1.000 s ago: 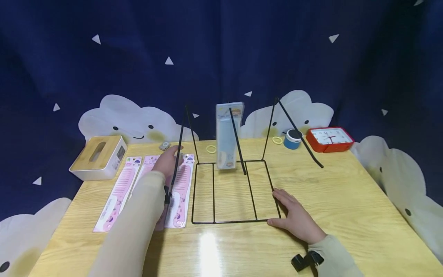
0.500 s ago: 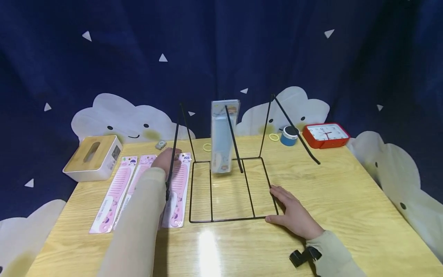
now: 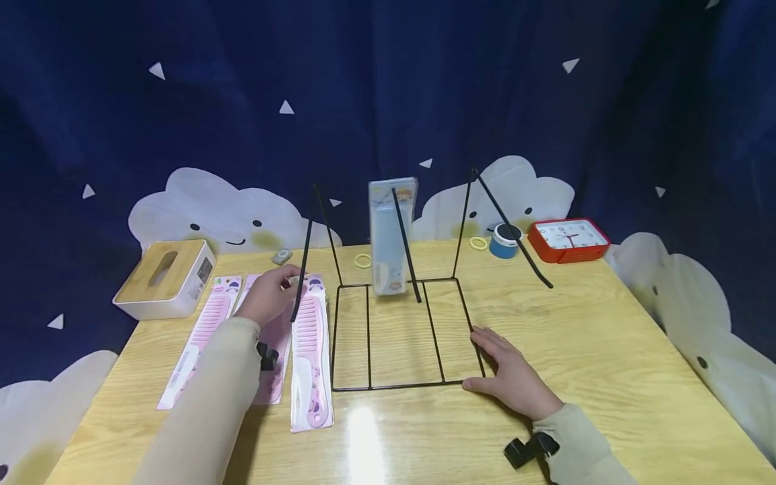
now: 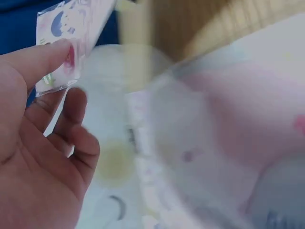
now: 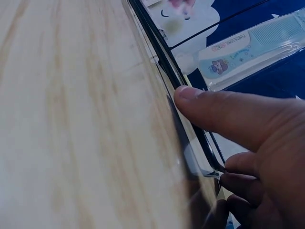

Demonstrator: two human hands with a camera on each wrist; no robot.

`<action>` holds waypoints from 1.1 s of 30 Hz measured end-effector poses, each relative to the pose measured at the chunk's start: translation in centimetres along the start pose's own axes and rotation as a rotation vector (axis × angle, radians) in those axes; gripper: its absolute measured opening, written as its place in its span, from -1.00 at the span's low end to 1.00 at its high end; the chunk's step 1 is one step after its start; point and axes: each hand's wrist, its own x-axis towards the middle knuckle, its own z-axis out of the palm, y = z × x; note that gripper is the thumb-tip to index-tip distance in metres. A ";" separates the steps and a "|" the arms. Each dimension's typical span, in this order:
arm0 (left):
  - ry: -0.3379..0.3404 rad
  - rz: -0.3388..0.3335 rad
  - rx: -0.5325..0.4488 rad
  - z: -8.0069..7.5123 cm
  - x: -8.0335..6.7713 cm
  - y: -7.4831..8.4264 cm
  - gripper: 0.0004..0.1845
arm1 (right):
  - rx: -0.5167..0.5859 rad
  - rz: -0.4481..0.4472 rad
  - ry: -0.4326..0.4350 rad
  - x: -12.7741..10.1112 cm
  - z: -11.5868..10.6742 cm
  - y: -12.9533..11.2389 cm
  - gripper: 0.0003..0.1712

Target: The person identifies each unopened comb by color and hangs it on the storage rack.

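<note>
Presently the left hand (image 3: 267,295) pinches the rightmost pink comb (image 3: 312,351), the spread right hand (image 3: 514,377) touching the rack (image 3: 368,337).

My left hand (image 3: 265,298) and sleeve (image 3: 203,397) hide part of the middle comb (image 3: 277,340). Left wrist view: pink packaging (image 4: 233,109) blurred. Right wrist view: my right hand (image 5: 267,131) cut off by edge.

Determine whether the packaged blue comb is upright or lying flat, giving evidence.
Upright: in the head view, the packaged blue comb rises lengthwise against the blue curtain, behind the middle rod of the black wire rack.
</note>
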 end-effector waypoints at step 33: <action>0.345 0.391 -0.525 -5.5 -15.0 13.9 -0.82 | 0.022 0.038 -0.025 0.0 -0.3 -0.5 0.12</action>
